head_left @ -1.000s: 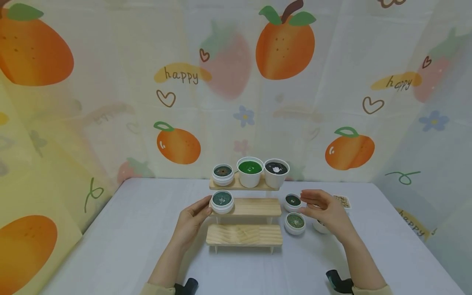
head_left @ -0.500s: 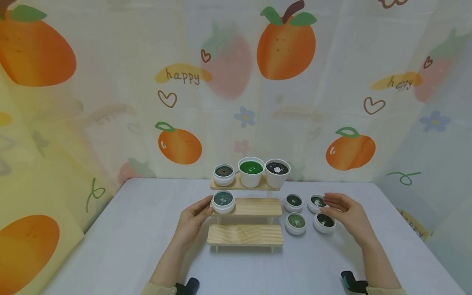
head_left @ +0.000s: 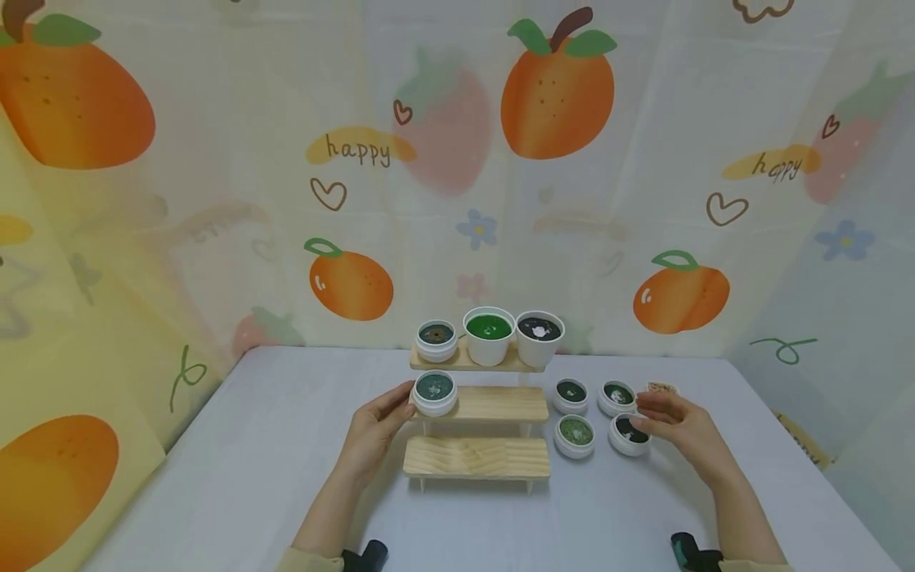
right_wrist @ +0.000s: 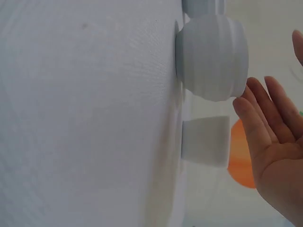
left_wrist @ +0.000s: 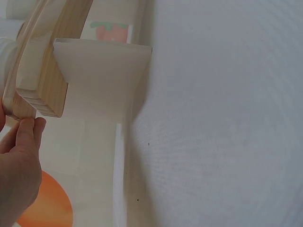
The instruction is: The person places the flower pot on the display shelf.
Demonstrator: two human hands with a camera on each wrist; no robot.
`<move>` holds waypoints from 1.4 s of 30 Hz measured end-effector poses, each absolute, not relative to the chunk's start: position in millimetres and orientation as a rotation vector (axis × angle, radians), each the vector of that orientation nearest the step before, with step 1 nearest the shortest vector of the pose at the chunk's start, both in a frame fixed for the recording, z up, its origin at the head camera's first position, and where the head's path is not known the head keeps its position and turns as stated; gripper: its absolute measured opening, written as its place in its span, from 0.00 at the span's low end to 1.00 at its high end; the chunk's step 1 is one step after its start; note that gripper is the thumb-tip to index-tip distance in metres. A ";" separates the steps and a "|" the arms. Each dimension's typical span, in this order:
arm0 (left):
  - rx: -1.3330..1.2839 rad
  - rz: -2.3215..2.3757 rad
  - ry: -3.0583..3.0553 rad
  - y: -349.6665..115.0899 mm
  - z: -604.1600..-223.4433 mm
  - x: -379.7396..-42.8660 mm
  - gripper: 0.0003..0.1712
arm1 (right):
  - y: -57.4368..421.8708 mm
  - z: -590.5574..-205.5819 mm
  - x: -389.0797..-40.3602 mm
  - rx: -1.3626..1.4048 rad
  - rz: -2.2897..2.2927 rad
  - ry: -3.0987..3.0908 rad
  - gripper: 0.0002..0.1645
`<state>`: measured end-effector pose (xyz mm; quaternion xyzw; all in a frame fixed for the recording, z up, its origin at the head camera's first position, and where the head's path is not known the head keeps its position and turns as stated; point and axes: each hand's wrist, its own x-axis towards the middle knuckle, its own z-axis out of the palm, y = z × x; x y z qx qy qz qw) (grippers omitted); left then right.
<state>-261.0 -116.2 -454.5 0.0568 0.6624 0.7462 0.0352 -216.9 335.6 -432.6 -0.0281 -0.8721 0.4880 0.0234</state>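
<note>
My left hand [head_left: 375,425] is at the left end of a three-tier wooden stand [head_left: 500,403]. In the left wrist view its fingers [left_wrist: 26,130] meet the end of a board, seemingly pinching it. Just beside them, a small white jar with dark green contents [head_left: 434,389] sits on the middle tier. My right hand [head_left: 682,429] reaches over the front right jar with dark contents [head_left: 629,441]. In the right wrist view its fingers [right_wrist: 251,118] are extended, one fingertip at the rim of a white ridged jar [right_wrist: 210,59]; contact is uncertain.
The top tier holds a white jar [head_left: 436,349], a bright green-filled cup [head_left: 488,349] and a dark-filled cup [head_left: 539,349]. Right of the stand are other jars [head_left: 574,445] [head_left: 570,401] [head_left: 615,403]. A small beige-filled container [head_left: 661,388] is partly behind my right hand.
My right hand has moved right, from beside the left-hand loose jars to the dark-filled front right jar. My left hand stays at the stand's end.
</note>
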 end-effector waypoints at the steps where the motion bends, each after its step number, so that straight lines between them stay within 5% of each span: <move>1: 0.173 2.293 2.036 -115.8 -454.5 -261.0 0.29 | 336.7 -433.9 -217.0 -0.080 1.514 -2.700 0.38; 42: 0.191 2.304 2.031 -115.3 -454.0 -259.1 0.30 | 348.9 -460.7 -224.6 0.105 1.465 -2.842 0.42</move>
